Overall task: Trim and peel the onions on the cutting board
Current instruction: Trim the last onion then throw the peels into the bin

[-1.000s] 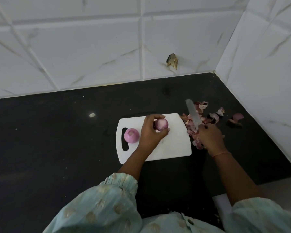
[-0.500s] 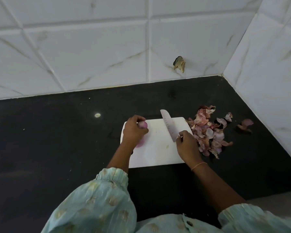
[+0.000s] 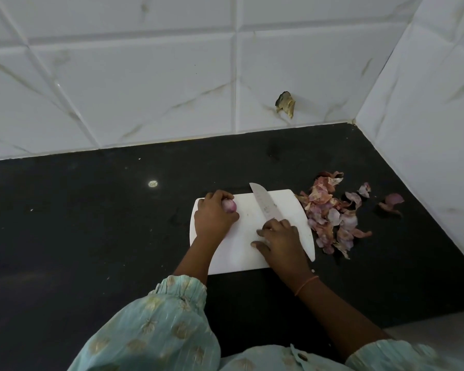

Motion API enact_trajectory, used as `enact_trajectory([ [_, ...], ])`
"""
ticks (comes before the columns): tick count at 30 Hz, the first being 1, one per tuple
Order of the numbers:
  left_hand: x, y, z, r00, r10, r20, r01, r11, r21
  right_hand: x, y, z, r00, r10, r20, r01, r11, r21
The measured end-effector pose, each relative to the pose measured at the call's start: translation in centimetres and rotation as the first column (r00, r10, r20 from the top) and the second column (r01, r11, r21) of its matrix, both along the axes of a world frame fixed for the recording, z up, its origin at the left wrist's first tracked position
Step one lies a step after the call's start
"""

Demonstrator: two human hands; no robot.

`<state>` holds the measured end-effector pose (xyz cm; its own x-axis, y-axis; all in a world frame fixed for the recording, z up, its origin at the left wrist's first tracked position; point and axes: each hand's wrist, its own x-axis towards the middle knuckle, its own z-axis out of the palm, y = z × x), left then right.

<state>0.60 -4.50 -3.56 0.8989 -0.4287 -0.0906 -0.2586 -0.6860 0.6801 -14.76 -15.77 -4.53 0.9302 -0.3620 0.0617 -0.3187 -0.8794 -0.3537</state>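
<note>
A white cutting board [image 3: 289, 207] lies on the black counter. My left hand [image 3: 213, 218] rests over the board's left end, closed on a peeled pink onion [image 3: 229, 205] that shows only at my fingertips. The other onion is hidden under that hand. My right hand [image 3: 280, 239] grips the handle of a knife [image 3: 264, 202] near the board's front right. The blade points away from me across the board's middle, just right of the onion and apart from it.
A heap of pink onion skins [image 3: 330, 212] lies on the counter right of the board, with loose pieces [image 3: 391, 200] further right. White tiled walls meet in a corner at the back right. A small pale spot [image 3: 152, 183] marks the counter at left.
My left hand carried the onion from the board's middle to its left end, covering the second onion. My right hand brought the knife from the skin pile onto the board.
</note>
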Motion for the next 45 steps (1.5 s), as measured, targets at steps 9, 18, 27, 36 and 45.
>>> enact_trajectory([
  [9, -0.3, 0.1, 0.6, 0.999, -0.007, 0.033, 0.006, 1.000, 0.011, -0.6, -2.5, 1.4, 0.975, -0.139, 0.174, 0.154, 0.985, -0.072],
  [18, -0.1, -1.1, 2.8, 0.991, -0.086, 0.102, 0.064, 0.977, 0.205, -5.9, -11.9, 4.7, 0.830, -0.540, 0.138, 0.502, 0.832, 0.236],
  [27, -6.7, -12.5, 4.5, 0.815, -0.579, 0.016, 0.577, 0.814, 0.065, -6.8, -12.1, 4.6, 0.779, -0.469, -0.416, 0.571, 0.806, 0.159],
  [36, -9.8, -17.9, 1.1, 0.714, -0.700, 0.022, 0.674, 0.696, 0.248, -8.4, -11.1, 0.6, 0.885, -0.464, 0.041, 0.457, 0.882, 0.116],
  [45, -9.9, -17.9, 1.3, 0.857, -0.515, 0.038, 0.516, 0.854, -0.069, -8.4, -13.5, 2.0, 0.731, -0.651, 0.203, 0.500, 0.714, 0.490],
])
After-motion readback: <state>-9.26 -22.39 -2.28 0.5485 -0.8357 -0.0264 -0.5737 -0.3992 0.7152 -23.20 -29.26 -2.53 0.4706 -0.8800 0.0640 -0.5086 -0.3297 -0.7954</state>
